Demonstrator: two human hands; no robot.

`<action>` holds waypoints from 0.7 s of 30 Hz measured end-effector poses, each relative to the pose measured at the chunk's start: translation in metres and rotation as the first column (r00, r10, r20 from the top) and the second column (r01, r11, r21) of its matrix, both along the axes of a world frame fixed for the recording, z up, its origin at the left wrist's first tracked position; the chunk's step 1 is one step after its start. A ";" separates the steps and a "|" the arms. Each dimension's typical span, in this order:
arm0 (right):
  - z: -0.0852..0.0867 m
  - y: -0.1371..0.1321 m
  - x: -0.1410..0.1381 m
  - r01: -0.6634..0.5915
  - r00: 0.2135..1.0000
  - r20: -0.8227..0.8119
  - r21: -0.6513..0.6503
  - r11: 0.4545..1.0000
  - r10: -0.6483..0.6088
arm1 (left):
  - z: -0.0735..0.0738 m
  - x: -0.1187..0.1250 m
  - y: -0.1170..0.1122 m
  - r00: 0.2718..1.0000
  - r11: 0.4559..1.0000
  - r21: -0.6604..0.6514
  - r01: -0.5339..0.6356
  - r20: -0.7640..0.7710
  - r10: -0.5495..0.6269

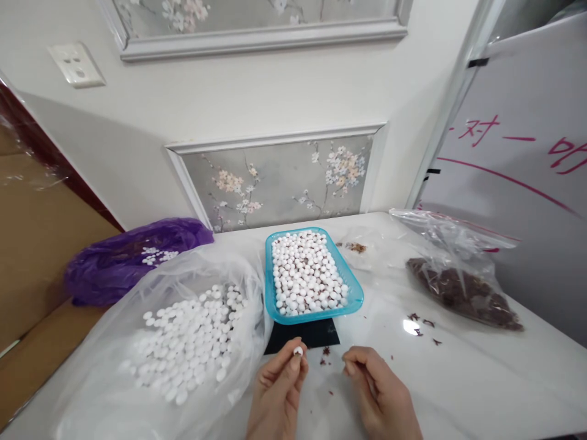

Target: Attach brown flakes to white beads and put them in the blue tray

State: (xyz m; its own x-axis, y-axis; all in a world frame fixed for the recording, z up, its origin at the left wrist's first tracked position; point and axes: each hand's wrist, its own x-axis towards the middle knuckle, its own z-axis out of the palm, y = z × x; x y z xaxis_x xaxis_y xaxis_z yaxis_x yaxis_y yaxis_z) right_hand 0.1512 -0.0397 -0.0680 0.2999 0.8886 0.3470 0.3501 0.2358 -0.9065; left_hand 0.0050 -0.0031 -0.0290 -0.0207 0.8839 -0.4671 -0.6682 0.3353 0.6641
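Between the thumb and fingers of my left hand (277,388) is a small white ball (298,351) with a darker spot on its lower side. My right hand (383,391) hovers to the right with thumb and forefinger pinched together; whatever is between them is hidden or too small to name. Beyond both hands stands a blue plastic basket (316,317) full of white balls with dark reddish bits among them. Left of my left hand, a clear plastic bag (114,342) lies open over many loose white balls (192,342).
A purple bag (101,275) with small white pieces lies back left, near cardboard (41,244). A zip bag of dark brown pieces (463,293) lies at the right. Small dark reddish bits (326,351) dot the white table (458,391). A black flat piece (302,337) lies before the basket.
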 end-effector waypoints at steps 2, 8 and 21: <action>0.000 0.000 0.003 0.035 0.999 0.020 -0.012 0.999 -0.034 | 0.000 0.000 0.000 1.000 1.000 0.000 0.012 -0.010 -0.012; 0.002 0.004 0.007 0.089 0.993 0.082 -0.008 0.996 -0.088 | -0.001 -0.001 -0.001 0.998 0.996 0.052 0.066 -0.012 -0.065; -0.007 0.017 -0.015 -0.019 0.824 0.552 -0.194 0.981 0.125 | 0.001 0.004 -0.005 0.989 0.994 0.073 0.082 -0.130 -0.072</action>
State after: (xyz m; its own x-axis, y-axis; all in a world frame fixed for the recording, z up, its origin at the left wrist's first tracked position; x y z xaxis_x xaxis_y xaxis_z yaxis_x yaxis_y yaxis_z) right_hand 0.1358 -0.0223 -0.0751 0.0344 0.9610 0.2746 0.7971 0.1393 -0.5875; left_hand 0.0091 -0.0078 -0.0275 -0.0062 0.9188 -0.3947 -0.5509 0.3263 0.7681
